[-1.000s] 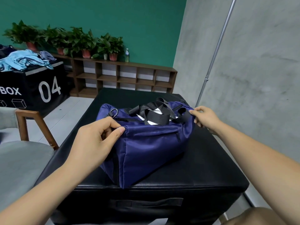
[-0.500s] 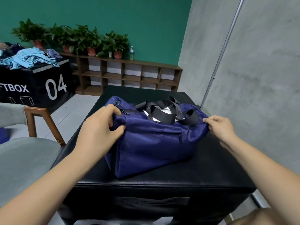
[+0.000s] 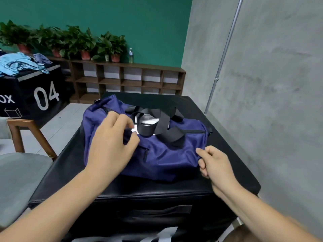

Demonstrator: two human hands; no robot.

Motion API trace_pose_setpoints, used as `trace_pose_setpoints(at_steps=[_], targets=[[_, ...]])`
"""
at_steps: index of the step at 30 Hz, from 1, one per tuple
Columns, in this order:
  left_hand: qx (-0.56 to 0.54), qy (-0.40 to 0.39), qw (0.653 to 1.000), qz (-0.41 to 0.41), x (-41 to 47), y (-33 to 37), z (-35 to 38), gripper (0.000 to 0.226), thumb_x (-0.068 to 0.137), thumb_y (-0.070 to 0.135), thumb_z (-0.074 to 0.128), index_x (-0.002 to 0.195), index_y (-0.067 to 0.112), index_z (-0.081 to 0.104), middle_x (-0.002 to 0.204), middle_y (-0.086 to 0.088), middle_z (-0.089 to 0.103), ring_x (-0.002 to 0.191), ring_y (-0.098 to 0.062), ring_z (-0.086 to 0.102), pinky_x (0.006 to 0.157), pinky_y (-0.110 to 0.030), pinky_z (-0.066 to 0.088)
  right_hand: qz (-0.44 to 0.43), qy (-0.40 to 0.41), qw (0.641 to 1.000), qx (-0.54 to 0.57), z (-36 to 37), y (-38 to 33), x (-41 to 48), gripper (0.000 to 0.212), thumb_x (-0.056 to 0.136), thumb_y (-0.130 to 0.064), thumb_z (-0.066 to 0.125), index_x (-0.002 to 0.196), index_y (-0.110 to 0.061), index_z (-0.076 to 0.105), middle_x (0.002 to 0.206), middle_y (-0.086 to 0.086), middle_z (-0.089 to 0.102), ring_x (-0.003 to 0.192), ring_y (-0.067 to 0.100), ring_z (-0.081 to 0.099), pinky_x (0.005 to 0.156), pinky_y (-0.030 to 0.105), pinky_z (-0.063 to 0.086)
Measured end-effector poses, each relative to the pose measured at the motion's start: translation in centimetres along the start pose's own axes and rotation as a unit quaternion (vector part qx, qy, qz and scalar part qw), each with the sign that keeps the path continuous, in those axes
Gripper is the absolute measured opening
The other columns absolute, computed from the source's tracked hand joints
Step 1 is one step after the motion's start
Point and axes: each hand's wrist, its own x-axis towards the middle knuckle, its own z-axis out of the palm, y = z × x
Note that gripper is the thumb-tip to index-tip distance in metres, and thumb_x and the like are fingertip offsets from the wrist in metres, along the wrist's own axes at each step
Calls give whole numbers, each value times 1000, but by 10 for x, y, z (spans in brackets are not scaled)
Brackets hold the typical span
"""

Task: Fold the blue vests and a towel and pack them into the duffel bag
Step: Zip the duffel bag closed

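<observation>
Duffel bag central on the worktop, top gaping. Right grip clamped on its end nearest the right edge; left grip curled at the opening, hold unclear through blur. Could trap black straps lying across the zip if pulled shut

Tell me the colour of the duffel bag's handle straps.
Black. The straps lie atop the navy duffel bag; head view shows them best.

Navy duffel bag, black straps, teal wall.
</observation>
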Motion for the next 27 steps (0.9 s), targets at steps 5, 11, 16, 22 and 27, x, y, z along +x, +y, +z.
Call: trace_pose_setpoints(at_steps=[5, 11, 16, 22, 27], targets=[[-20, -89, 991, 95, -25, 38, 15, 15, 94, 39, 72, 92, 33, 58, 87, 14, 49, 73, -9, 51, 65, -36, 50, -27, -62, 997, -49, 19, -5, -55, 36, 104, -21, 68, 83, 2, 50, 58, 19, 60, 43, 21, 38, 43, 26, 30], [6, -134, 985, 113, -33, 47, 36, 35, 85, 69, 65, 91, 35, 58, 88, 14, 52, 79, -7, 52, 63, -25, 38, -16, -276, 957, -90, 46, -21, -106, 13, 107, -21, 58, 113, -26, 68, 71, 19, 74, 43, 24, 45, 48, 31, 36], [48, -163, 979, 113, -29, 33, 36, 31, 77, 50, 84, 88, 31, 61, 84, 13, 54, 83, -13, 55, 68, -28, 37, -15, -355, 922, -152, 51, -6, -118, 68, 104, -20, 59, 153, -58, 33, 83, 15, 78, 50, 22, 50, 57, 30, 46], [-22, -159, 985, 65, -21, 23, 27, 24, 92, 50, 76, 81, 31, 67, 64, 15, 55, 64, -8, 54, 60, -24, 35, -62, -272, 951, -133, 41, 0, -111, 48, 106, -20, 61, 141, -51, 57, 70, 10, 70, 50, 20, 50, 61, 32, 51], [-98, -164, 982, -6, -13, 22, 20, 26, 96, 47, 73, 79, 29, 72, 63, 11, 65, 66, -14, 61, 58, -22, 41, -109, -181, 967, -146, 32, 0, -103, 4, 104, -24, 68, 106, -27, 65, 60, 13, 61, 50, 9, 54, 63, 26, 47]])
